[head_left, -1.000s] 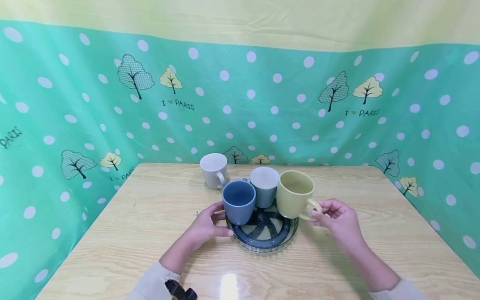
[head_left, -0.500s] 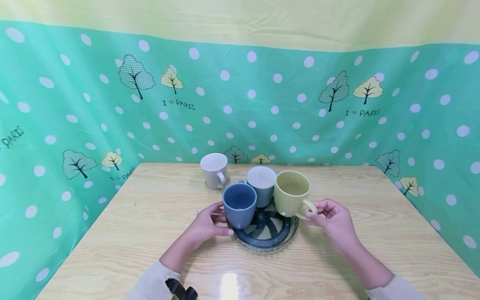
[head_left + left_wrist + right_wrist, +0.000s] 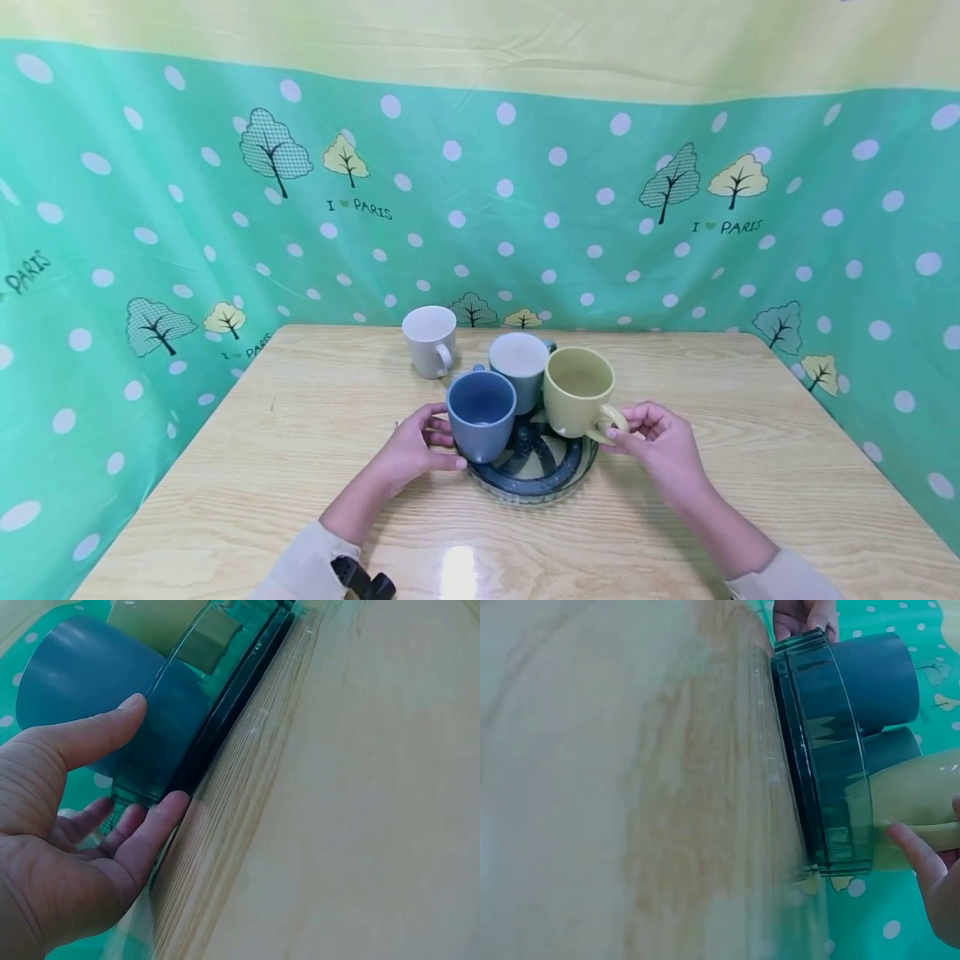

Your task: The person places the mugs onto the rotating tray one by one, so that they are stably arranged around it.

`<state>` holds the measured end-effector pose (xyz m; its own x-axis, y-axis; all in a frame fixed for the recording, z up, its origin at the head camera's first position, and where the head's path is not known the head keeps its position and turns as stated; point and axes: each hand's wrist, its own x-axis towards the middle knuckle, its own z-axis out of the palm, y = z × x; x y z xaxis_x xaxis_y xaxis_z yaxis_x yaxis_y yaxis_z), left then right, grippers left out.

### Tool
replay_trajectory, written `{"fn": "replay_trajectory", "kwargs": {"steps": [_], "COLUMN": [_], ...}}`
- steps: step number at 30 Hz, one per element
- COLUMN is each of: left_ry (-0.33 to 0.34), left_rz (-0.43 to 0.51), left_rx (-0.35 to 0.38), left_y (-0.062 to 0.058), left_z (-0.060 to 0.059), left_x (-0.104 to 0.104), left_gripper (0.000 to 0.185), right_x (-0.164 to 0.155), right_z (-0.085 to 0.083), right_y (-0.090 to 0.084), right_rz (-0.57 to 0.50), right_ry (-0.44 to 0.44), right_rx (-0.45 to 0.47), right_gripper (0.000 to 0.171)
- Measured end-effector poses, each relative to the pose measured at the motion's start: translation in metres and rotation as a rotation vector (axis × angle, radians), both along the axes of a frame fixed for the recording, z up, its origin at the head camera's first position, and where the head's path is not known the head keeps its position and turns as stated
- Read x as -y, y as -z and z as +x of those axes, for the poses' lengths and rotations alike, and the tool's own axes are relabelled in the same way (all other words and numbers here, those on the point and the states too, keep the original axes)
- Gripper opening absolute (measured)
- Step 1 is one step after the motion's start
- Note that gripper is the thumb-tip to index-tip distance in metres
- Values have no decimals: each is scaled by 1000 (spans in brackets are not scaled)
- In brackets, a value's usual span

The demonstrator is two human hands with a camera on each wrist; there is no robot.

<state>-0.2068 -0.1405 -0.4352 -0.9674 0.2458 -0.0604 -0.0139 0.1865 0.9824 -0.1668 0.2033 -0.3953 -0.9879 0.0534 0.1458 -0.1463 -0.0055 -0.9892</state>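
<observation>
Yellow mug (image 3: 577, 392) — handle pinched in right hand (image 3: 660, 442) fingers — left hand (image 3: 416, 446) steadies tray (image 3: 534, 487).

Yellow mug (image 3: 577, 392): pale yellow, matte, upright, mouth open, handle pointing right; right hand (image 3: 660, 442) pinches handle. Stands at right edge of tray (image 3: 536, 487), beside grey mug (image 3: 517, 369).

Blue mug (image 3: 481, 414): dark blue, matte, upright, at tray's left front, just beside the other two. Left hand (image 3: 415, 447) at its left side, thumb on wall, fingertips at tray rim.

Tray: round, dark blue, clear ribbed rim, pale spoke pattern inside; flat on bench, near middle.
</observation>
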Motion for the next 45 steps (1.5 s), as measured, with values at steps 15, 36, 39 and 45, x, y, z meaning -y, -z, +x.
{"fn": "replay_trajectory", "kwargs": {"steps": [15, 36, 39, 45], "left_ry": [10, 90, 84, 86], "left_rz": [37, 18, 6, -1], "left_rx": [19, -7, -13, -19], "left_y": [2, 1, 1, 2], "left_z": [-1, 4, 3, 3], "left_x": [1, -1, -1, -1], "left_gripper": [83, 93, 93, 92], "right_x": [4, -7, -9, -11], "right_z": [-6, -17, -19, -24], "right_y": [4, 2, -1, -2], "right_rz": [98, 452, 472, 465], "right_ry": [6, 9, 1, -2], "right_rx": [67, 1, -18, -31], "right_gripper": [30, 25, 25, 26]}}
